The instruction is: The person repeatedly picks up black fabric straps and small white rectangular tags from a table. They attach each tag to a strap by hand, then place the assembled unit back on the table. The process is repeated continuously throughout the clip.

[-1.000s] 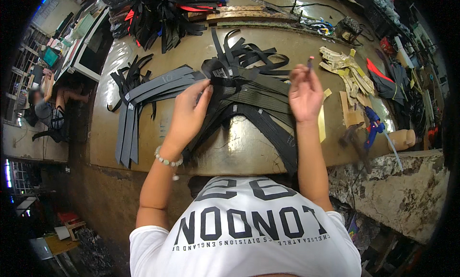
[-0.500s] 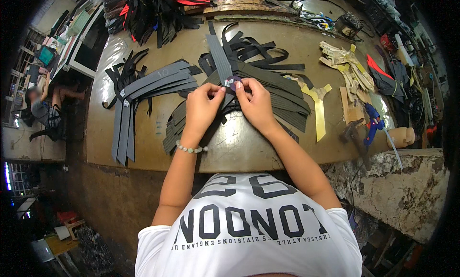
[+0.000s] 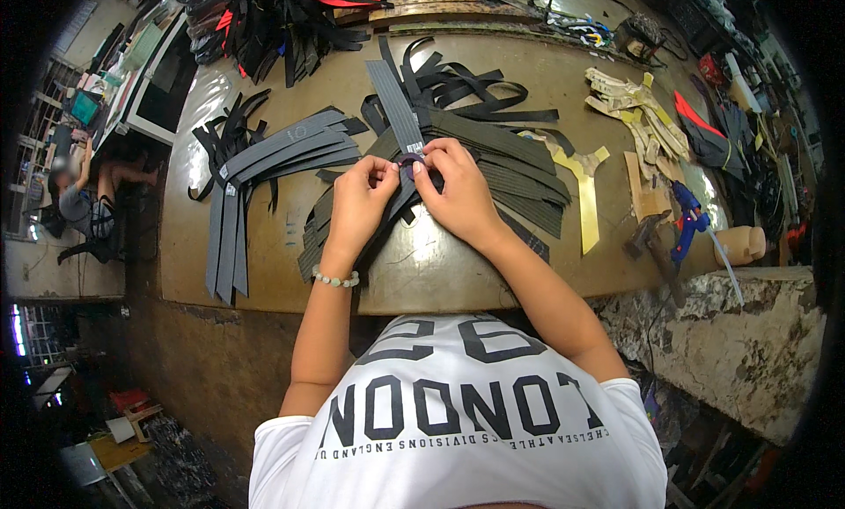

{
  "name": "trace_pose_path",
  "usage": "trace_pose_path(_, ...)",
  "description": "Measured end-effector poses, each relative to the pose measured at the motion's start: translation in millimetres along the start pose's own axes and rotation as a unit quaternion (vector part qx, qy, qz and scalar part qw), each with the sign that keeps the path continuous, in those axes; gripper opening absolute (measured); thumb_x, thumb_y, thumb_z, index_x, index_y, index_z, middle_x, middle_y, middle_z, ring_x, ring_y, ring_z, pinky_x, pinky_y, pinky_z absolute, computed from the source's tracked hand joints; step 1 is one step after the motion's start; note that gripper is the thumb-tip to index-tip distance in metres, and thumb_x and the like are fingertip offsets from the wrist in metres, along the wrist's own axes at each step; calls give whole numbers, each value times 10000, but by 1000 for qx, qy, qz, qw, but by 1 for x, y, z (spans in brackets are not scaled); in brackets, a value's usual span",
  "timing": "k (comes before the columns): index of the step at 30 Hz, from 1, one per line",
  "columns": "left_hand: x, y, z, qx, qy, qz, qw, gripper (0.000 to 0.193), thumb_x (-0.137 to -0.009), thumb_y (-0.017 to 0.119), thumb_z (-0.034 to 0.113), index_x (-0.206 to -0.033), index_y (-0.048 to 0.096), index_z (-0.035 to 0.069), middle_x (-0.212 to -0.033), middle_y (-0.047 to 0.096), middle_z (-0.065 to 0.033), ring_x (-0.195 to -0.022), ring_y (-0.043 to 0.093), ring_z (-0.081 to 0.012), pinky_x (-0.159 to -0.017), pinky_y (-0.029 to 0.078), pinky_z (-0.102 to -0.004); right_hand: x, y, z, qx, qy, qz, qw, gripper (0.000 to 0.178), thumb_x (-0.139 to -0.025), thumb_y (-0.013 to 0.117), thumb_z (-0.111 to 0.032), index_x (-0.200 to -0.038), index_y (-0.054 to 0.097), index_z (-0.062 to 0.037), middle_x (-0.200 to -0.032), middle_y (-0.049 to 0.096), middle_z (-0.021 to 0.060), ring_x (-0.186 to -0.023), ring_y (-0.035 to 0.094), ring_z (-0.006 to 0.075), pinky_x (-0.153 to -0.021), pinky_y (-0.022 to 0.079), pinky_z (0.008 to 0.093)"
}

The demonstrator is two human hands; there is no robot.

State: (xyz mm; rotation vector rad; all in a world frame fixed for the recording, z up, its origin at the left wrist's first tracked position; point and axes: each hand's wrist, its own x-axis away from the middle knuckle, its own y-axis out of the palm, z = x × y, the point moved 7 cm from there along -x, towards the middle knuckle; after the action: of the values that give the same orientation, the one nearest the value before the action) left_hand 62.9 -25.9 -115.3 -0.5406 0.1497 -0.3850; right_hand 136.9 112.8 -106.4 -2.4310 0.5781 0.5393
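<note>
My left hand (image 3: pixel 359 205) and my right hand (image 3: pixel 458 196) meet over a heap of dark straps in the middle of the table. Their thumbs and fingertips pinch a small dark purple loop (image 3: pixel 410 158) from both sides, at the near end of a grey ribbed strap (image 3: pixel 393 99). That strap points away from me and has a small white label by the loop. Under and beyond my hands lie olive-black ribbed straps (image 3: pixel 519 179), fanned out to the right, and thin black webbing (image 3: pixel 475 86). My fingers hide part of the loop.
Left of my hands lies a stack of grey straps (image 3: pixel 290 148). On the right are yellow Y-shaped pieces (image 3: pixel 587 188), a hammer (image 3: pixel 647 236) and a blue glue gun (image 3: pixel 687 223). Black and red straps (image 3: pixel 308 25) pile up at the back. A person (image 3: pixel 75 188) sits far left.
My hands have shifted a little left, the right one more, and the fingertips have come closer together. The grey strap has swung slightly left, and the purple loop now shows between my fingers.
</note>
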Motion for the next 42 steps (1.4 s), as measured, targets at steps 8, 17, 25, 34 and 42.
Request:
trace_pose_path(8,4,-7,8,-37,78,63,994,186,-880,627,134,-874,616,-51,-768,648,-120,-666,601,-185,-639,482,-302,-3,-9,24,-226,133,49,964,162,-894,612,-81,-868,577,74,-997,575,133,-884,627,223,-740,567,337)
trace_pose_path(17,55,33,75,-103,189,-334,918,140,-872,580,144,-850,584,5,-770,579,-174,-732,593,-331,-686,476,-411,-5,-13,67,-330,229,-37,915,146,-908,593,-84,-858,580,52,-1017,626,123,-891,620,145,-749,524,272)
trace_pose_path(25,-34,9,55,-297,408,-127,854,439,-774,737,311,-1175,615,177,-1254,512,-79,-1202,448,-324,-1046,357,-468,-5,-29,74,-504,291,81,809,231,-1001,483,-183,-1048,511,41,-994,625,190,-905,668,261,-827,580,348)
trace_pose_path(34,-26,-126,92,-200,408,121,883,149,-835,709,207,-862,682,63,-793,659,-71,-736,623,-243,-710,501,-342,-2,-62,96,-586,287,189,734,200,-979,509,-164,-986,553,31,-931,644,173,-820,666,244,-765,585,315)
trace_pose_path(42,-6,-248,-55,-289,-110,360,880,204,-833,715,208,-957,712,47,-882,646,-103,-831,584,-197,-773,472,-322,0,-43,82,-568,309,123,753,202,-986,506,-183,-977,541,16,-889,636,149,-789,657,220,-714,564,305)
